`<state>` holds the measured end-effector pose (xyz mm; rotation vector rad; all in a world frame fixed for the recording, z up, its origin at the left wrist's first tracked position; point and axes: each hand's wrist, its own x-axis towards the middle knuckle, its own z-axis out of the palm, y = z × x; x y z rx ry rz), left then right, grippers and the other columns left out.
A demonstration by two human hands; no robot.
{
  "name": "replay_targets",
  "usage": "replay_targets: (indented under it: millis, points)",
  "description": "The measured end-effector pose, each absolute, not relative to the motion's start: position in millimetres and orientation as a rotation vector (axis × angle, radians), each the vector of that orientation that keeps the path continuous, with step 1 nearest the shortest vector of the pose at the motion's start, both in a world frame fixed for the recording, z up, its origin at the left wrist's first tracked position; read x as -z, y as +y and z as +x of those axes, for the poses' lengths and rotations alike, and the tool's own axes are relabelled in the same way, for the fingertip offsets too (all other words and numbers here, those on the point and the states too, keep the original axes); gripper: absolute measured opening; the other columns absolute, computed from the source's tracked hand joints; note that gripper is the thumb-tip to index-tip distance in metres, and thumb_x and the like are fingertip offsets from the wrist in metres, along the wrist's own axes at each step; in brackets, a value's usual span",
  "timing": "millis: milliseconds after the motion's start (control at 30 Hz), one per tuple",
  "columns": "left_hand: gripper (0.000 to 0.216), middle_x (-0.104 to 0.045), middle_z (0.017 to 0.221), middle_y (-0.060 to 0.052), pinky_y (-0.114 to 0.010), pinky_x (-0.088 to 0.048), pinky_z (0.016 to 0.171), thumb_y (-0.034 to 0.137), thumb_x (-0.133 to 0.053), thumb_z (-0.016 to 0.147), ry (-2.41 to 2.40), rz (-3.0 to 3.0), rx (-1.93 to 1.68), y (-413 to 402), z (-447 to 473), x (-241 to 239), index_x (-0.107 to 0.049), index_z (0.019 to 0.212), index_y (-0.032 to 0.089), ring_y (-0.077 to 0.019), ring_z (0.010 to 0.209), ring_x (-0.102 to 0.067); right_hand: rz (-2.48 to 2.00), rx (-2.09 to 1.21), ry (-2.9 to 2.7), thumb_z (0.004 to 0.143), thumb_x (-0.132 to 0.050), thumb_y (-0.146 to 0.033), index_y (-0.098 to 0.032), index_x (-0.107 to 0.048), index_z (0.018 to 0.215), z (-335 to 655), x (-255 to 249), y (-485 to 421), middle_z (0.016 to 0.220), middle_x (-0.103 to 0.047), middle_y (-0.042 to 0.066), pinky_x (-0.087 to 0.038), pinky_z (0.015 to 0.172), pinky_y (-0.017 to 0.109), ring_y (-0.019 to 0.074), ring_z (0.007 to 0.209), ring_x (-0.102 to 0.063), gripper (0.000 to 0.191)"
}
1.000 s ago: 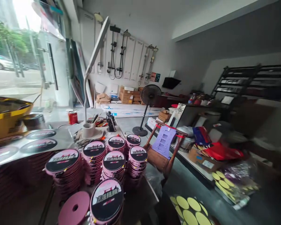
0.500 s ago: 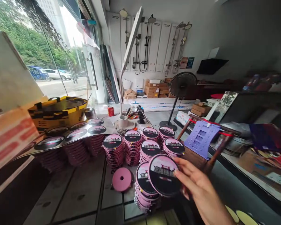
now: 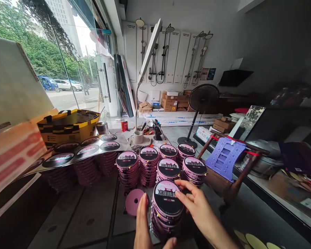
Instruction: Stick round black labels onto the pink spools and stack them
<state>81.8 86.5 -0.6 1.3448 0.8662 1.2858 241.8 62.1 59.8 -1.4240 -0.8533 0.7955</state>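
Head view: the right grip (image 3: 195, 203) is pinching the top disc (image 3: 167, 204), lettered 志强; the left grip (image 3: 143, 226) is gaping beside the stack (image 3: 166, 220); a carton (image 3: 203, 133) is reading 纯牛奶.

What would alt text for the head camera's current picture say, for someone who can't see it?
A person's left hand and right hand flank a stack of pink-sided discs, right fingertips at the top disc. More stacks stand behind; a plain pink disc lies left. Beyond are a fan and shower fittings.
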Motion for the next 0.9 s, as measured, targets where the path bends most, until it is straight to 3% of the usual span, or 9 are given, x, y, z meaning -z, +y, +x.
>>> replay_targets:
  millis: [67,133,233,333,533,667,767,900]
  points:
    - [0.09,-0.034,0.141,-0.013,-0.042,-0.017,0.108,0.028,-0.078,0.055,0.784,1.461,-1.306,93,96,-2,-0.034,0.133,0.02,-0.038,0.132,-0.021,-1.463,-0.717,-0.909,0.072,-0.061,-0.045,-0.018,-0.063,0.1,244,-54,57,0.088,-0.062,0.005,-0.047,0.058,0.028,0.0154,0.063,-0.058,0.039]
    - [0.091,-0.03,0.144,-0.013,-0.04,-0.019,0.108,0.031,-0.073,0.062,0.743,1.554,-1.238,94,104,-7,-0.023,0.137,0.019,-0.0358,0.133,-0.022,-1.513,-0.614,-0.981,0.076,-0.058,-0.046,-0.02,-0.061,0.106,247,-47,49,0.099,-0.062,0.007,-0.048,0.062,0.028,0.0168,0.07,-0.059,0.04]
    - [0.081,-0.032,0.143,-0.017,-0.04,-0.018,0.109,0.034,-0.067,0.071,0.792,1.615,-1.164,93,106,-11,-0.021,0.136,0.018,-0.0311,0.133,-0.025,-1.498,-0.567,-1.127,0.073,-0.064,-0.04,-0.023,-0.055,0.118,251,-39,36,0.125,-0.054,0.009,-0.047,0.083,0.031,0.0235,0.105,-0.055,0.05]
    - [0.074,-0.032,0.143,-0.016,-0.04,-0.014,0.111,0.038,-0.063,0.074,0.887,1.643,-1.111,89,104,-12,-0.023,0.133,0.02,-0.0275,0.134,-0.024,-1.39,-0.681,-1.184,0.072,-0.066,-0.037,-0.023,-0.048,0.127,251,-33,33,0.134,-0.048,0.009,-0.035,0.102,0.037,0.0252,0.125,-0.04,0.059]
    - [0.072,-0.035,0.142,-0.016,-0.041,-0.015,0.11,0.036,-0.063,0.075,0.971,1.711,-1.079,87,104,-10,-0.023,0.133,0.02,-0.0288,0.133,-0.027,-1.329,-0.791,-1.153,0.074,-0.064,-0.038,-0.024,-0.046,0.129,250,-38,36,0.136,-0.046,0.009,-0.031,0.104,0.039,0.0249,0.126,-0.039,0.06]
    - [0.088,-0.031,0.145,-0.012,-0.046,-0.021,0.108,0.037,-0.068,0.07,0.901,1.762,-1.202,87,100,-2,-0.016,0.139,0.025,-0.0321,0.133,-0.026,-1.326,-0.858,-1.106,0.073,-0.064,-0.042,-0.023,-0.037,0.134,253,-30,26,0.141,-0.039,0.011,-0.031,0.104,0.041,0.0256,0.128,-0.035,0.069]
    - [0.095,-0.029,0.147,-0.013,-0.047,-0.03,0.105,0.04,-0.07,0.066,0.914,1.884,-1.266,86,88,22,-0.014,0.141,0.024,-0.0336,0.131,-0.03,-1.456,-0.859,-1.136,0.065,-0.069,-0.036,-0.02,-0.033,0.135,253,-2,17,0.141,-0.038,0.013,-0.029,0.104,0.044,0.029,0.129,-0.033,0.081]
    - [0.082,-0.045,0.135,-0.019,-0.046,-0.041,0.095,0.022,-0.062,0.064,1.154,2.106,-1.094,82,68,72,-0.026,0.137,0.012,-0.0338,0.122,-0.044,-1.76,-0.766,-1.253,0.051,-0.071,-0.016,-0.015,-0.045,0.126,242,41,14,0.133,-0.047,0.016,-0.031,0.102,0.049,0.035,0.124,-0.039,0.08]
